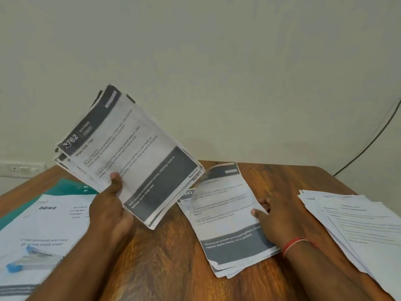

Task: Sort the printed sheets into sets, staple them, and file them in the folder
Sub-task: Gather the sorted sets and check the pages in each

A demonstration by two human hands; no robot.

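**Stack raised in the left hand, top sheet of the middle pile pinched by the right**

A held stack (130, 148) of printed sheets is kept up above the desk (169, 257) by the left hand (110, 211). Its long axis runs from upper left to lower right, with the dark header reading "2762 KITCHEN" at the upper-left end and the dark footer band at the lower-right end. The printed face is turned toward the camera. The stack is gripped at its lower long edge: the thumb is pressed on the front, and the fingers are hidden behind the paper. The left forearm is brought in from the bottom left.

A middle pile (227, 253) is laid flat on the desk, just right of the held stack. Its long axis points away from the person, header at the far end and leaning slightly left. The right edge of its top sheet (221, 205) is pinched by the right hand (275, 220), thumb on top and fingers curled under the edge; the sheet's far end is bowed upward. A red thread (295, 244) is worn on that wrist.

A right pile (358, 224) of white sheets is fanned at the desk's right edge. At the left, a teal folder (65, 187) is partly covered by a blinkit sheet (50, 222), on which a blue stapler (28, 257) is seen.
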